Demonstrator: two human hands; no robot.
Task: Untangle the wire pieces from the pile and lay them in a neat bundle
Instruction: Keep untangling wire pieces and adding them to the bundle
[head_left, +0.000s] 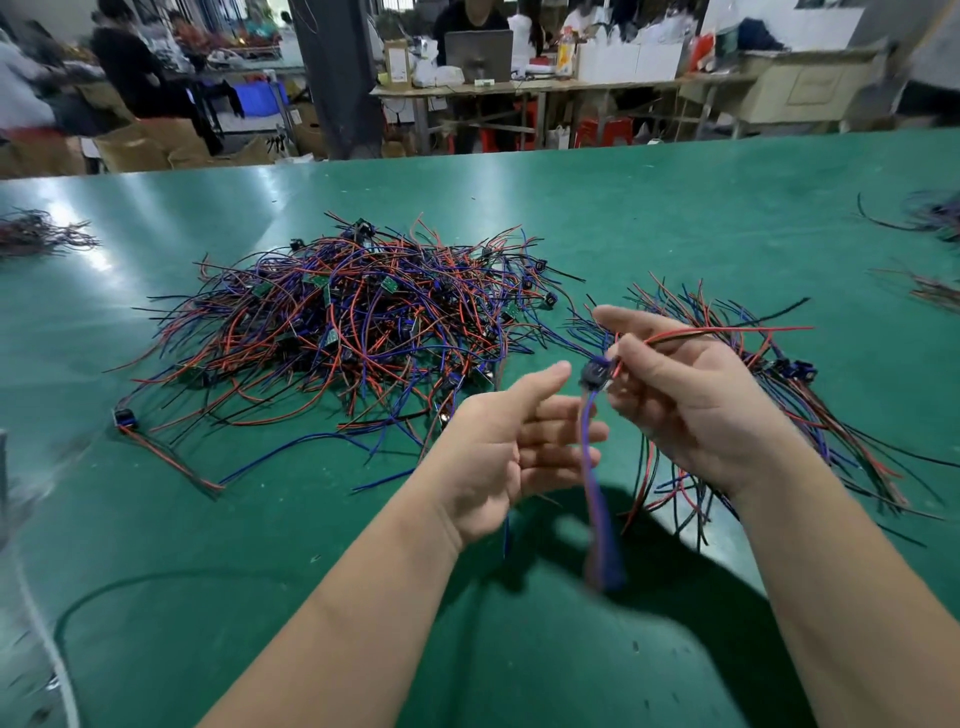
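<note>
1. Right hand (691, 395): thumb and fingertips are pinched on the black connector (596, 375) of one wire piece, held above the green table (260, 519), near right.
2. Left hand (498, 447): fingers are straight and hold nothing. The piece's blue leads (592, 467) hang just in front of them; whether they touch cannot be told.
3. Handling, as judged: the leads are light, limp and likely to snag. The rigid connector is the best place to hold.
4. The tangled pile (358, 322) lies far left of the grip, and the laid bundle (789, 369) lies beneath and right of it.

Green table (675, 208), tangled wire pile (358, 322), smaller bundle (789, 395) just right
</note>
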